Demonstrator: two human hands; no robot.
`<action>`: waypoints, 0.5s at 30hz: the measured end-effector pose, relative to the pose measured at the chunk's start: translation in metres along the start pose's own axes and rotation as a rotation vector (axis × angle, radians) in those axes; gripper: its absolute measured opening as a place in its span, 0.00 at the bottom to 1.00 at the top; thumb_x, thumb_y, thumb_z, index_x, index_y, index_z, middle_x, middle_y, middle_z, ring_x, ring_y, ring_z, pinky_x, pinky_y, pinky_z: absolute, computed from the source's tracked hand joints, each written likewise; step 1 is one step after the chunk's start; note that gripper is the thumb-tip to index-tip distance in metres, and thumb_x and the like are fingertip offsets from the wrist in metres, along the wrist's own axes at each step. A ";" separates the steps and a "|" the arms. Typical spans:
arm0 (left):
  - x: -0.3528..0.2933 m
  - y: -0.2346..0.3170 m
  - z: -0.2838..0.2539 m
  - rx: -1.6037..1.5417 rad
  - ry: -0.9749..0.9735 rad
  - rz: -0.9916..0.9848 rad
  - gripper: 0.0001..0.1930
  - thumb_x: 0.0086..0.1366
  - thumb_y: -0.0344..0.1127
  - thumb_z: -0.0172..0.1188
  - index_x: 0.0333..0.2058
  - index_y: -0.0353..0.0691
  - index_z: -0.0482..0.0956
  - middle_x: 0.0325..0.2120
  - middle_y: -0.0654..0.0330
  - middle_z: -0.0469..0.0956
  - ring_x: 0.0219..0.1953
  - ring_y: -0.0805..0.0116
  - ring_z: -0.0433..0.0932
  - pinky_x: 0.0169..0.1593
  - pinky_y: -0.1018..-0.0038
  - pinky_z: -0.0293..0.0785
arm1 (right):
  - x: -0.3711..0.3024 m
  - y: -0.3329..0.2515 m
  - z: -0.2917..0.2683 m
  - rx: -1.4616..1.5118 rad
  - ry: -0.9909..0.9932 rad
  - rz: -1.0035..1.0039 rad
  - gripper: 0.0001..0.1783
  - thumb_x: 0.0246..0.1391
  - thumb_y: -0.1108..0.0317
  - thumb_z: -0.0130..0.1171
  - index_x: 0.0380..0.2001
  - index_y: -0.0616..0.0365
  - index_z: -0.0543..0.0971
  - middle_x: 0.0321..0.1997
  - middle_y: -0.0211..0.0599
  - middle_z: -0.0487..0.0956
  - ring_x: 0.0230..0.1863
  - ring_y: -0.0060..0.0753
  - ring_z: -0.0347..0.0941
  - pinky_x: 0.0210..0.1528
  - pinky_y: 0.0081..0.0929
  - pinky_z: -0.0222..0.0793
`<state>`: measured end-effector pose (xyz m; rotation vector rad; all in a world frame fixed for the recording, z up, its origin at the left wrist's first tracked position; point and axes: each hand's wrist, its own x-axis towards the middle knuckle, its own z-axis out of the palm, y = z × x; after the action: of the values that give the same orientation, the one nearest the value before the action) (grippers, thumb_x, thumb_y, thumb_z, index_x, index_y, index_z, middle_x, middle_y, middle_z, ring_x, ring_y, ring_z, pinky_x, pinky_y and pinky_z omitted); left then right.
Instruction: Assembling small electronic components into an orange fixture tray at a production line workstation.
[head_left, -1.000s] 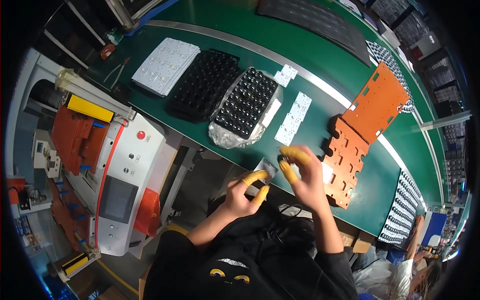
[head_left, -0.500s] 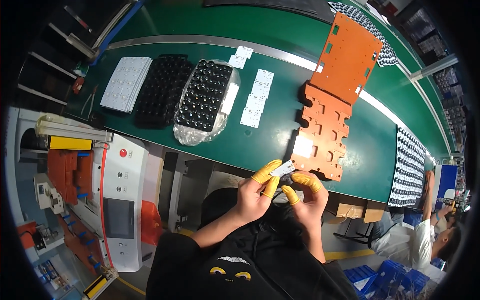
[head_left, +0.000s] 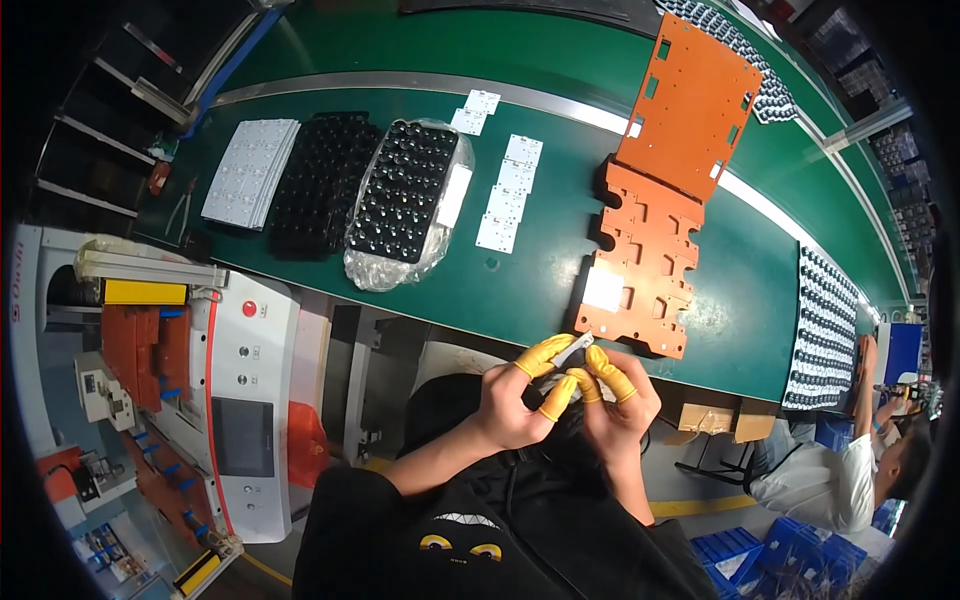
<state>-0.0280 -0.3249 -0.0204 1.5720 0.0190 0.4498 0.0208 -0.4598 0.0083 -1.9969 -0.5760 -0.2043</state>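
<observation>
While the left hand (head_left: 512, 402) pinches the small white board (head_left: 574, 349) before the near end of the orange fixture (head_left: 650, 255), what the right hand (head_left: 618, 405) clamps beside it I cannot tell; light, steady fingertip pressure at the edges should serve best

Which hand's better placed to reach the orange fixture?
Likely the right hand: it sits nearer the orange fixture, just below its near edge; the left hand is farther left. Both meet at the small white piece.
</observation>
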 end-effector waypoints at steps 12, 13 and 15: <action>0.017 -0.003 -0.013 -0.552 -0.094 -0.402 0.19 0.58 0.14 0.58 0.48 0.25 0.70 0.44 0.51 0.76 0.48 0.65 0.77 0.53 0.71 0.75 | 0.003 -0.002 -0.012 -0.061 -0.118 -0.076 0.17 0.42 0.84 0.64 0.40 0.68 0.78 0.42 0.47 0.78 0.39 0.42 0.79 0.41 0.28 0.75; 0.018 -0.002 -0.015 -0.568 -0.074 -0.385 0.17 0.58 0.14 0.57 0.47 0.25 0.71 0.44 0.50 0.76 0.48 0.65 0.77 0.53 0.71 0.74 | 0.001 0.002 -0.017 0.167 -0.202 0.091 0.19 0.45 0.83 0.63 0.44 0.68 0.76 0.44 0.46 0.78 0.41 0.41 0.79 0.44 0.28 0.75; 0.015 0.004 -0.012 -0.536 -0.112 -0.352 0.17 0.59 0.14 0.58 0.48 0.26 0.71 0.44 0.50 0.76 0.48 0.64 0.77 0.54 0.70 0.74 | -0.009 0.005 -0.019 0.736 -0.209 0.493 0.22 0.53 0.78 0.60 0.52 0.69 0.71 0.46 0.45 0.78 0.46 0.38 0.79 0.51 0.31 0.73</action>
<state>-0.0188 -0.3091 -0.0130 1.0340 0.0811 0.0748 0.0171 -0.4808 0.0098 -1.3793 -0.2156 0.4649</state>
